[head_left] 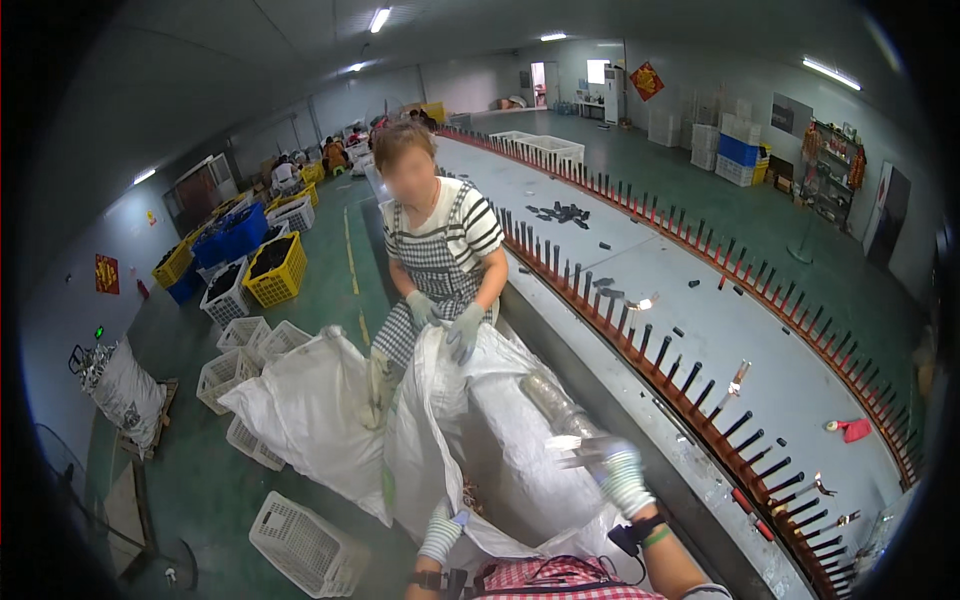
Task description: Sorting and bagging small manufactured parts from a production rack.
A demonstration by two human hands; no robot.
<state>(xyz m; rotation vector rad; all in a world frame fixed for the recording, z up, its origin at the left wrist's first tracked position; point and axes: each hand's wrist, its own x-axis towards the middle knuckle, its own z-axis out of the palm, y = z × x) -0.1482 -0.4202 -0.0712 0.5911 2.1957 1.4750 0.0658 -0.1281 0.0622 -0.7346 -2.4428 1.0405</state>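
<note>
1. A grey table stands right of the open sack.
2. Right hand, over the sack's right side: fingers closed around metal pieces, likely stiff, slippery; grip mid-length.
3. Left hand, at its near rim: cannot tell finger state.

A long grey table is lined along its edges by rows of black pegs. On its top, a pile of small dark bits is seen, and more bits are scattered about. A red cloth is laid near one end. The green floor is marked with a yellow line. A white basket and a yellow basket are set on it. A lumpy white sack is held up by a wooden pallet.
</note>
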